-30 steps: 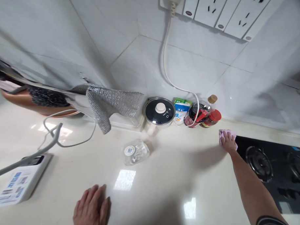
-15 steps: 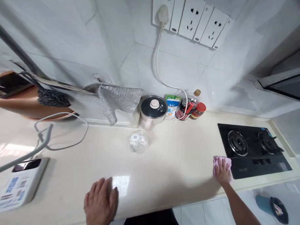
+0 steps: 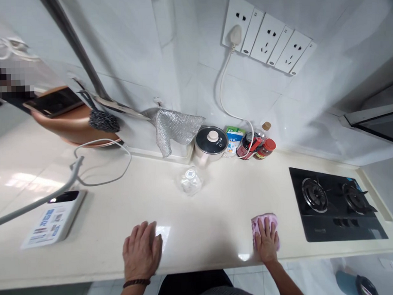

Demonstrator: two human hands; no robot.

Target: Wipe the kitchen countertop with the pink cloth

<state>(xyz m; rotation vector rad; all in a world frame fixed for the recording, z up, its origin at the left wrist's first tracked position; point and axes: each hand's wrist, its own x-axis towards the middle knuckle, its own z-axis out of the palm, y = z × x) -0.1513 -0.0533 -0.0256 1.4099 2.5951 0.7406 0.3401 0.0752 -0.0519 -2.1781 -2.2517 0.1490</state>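
Note:
My right hand [image 3: 267, 244] holds a pink cloth [image 3: 272, 218] against the pale countertop [image 3: 214, 211], with its fingers laid over it. The cloth's edges show beyond the fingertips, left of the black gas stove. Near the front edge of the counter, my left hand [image 3: 141, 250] rests flat and open, nothing in it. A crumpled clear plastic bag [image 3: 190, 183] with a round white label lies between and behind my hands. Behind that bag stands a small electric pot [image 3: 211, 140] with a dark lid.
Right of the pot stand a blue-and-white packet [image 3: 234, 141], a dark jar [image 3: 244, 149] and a red-lidded jar [image 3: 265, 148]. The gas stove [image 3: 331, 222] fills the right end. At left are a white box-like device [image 3: 62, 221], a grey hose [image 3: 40, 204] and a copper-coloured basin [image 3: 60, 126].
My right hand has slid left along the counter with the cloth, away from the stove's edge. The left hand still rests on the counter. The view has shifted somewhat.

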